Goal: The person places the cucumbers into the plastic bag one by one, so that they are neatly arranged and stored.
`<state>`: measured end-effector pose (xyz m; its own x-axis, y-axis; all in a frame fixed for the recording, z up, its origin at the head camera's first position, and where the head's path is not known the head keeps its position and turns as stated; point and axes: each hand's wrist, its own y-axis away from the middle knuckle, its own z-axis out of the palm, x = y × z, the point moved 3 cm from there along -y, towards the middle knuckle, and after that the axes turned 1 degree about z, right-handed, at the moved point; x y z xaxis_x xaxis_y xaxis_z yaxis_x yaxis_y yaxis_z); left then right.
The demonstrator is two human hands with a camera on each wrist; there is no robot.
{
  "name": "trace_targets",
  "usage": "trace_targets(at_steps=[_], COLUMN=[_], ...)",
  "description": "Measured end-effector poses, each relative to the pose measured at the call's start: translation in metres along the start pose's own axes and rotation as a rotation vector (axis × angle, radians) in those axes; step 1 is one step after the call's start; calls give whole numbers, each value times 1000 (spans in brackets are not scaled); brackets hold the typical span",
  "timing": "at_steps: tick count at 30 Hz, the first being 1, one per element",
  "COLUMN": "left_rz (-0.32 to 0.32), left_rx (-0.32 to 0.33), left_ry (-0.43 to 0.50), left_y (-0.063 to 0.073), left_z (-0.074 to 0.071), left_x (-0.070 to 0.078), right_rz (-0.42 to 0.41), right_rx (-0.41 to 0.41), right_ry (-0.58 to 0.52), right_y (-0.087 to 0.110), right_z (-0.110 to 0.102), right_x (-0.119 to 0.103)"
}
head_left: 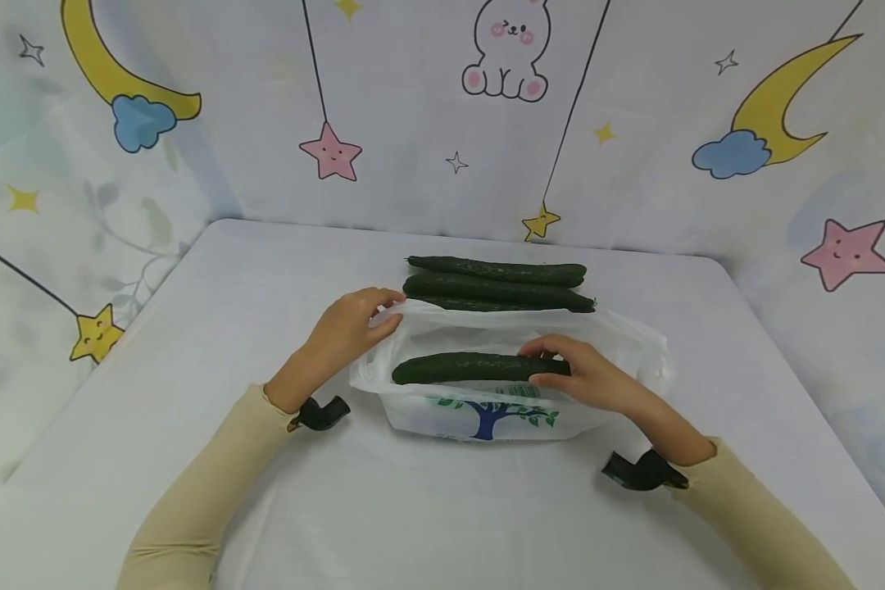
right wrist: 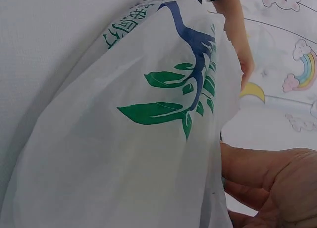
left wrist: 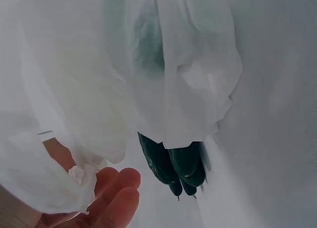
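A white plastic bag (head_left: 428, 418) printed with a blue and green tree lies with its mouth spread wide. My right hand (head_left: 593, 373) grips a dark green cucumber (head_left: 457, 368) near its right end, within the bag's opening. At the bag's left rim, my left hand (head_left: 342, 329) holds the thin plastic; in the left wrist view the film (left wrist: 54, 173) wraps across that hand's fingers (left wrist: 119, 203). More cucumbers (head_left: 496, 270) lie side by side behind the bag, the nearest partly hidden by it. The right wrist view shows mostly the bag's printed side (right wrist: 124, 159), which hides the gripped cucumber.
A white cloth covers the table (head_left: 413, 508), whose back corners are rounded. Behind it hangs a pale backdrop (head_left: 413, 82) with moons, stars and a bear. Black wrist-worn devices (head_left: 323, 413) sit below both hands, by the beige sleeves (head_left: 199, 492).
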<state>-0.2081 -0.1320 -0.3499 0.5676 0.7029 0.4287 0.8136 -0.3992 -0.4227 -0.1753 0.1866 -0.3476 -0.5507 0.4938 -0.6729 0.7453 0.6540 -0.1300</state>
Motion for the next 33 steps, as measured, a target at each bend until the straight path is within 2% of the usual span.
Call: trace_targets(at_steps=[10, 19, 33], left_rz=[10, -2, -20], left_rx=[0, -11, -27], left_ry=[-7, -7, -11], left_y=[0, 0, 0], left_z=[0, 0, -1], left_x=[0, 1, 3], right_rz=[14, 113, 105], right_rx=[-46, -109, -188], right_ry=[-6, 7, 48], right_y=[-2, -3, -5], right_z=[6, 13, 17], right_x=[4, 16, 23])
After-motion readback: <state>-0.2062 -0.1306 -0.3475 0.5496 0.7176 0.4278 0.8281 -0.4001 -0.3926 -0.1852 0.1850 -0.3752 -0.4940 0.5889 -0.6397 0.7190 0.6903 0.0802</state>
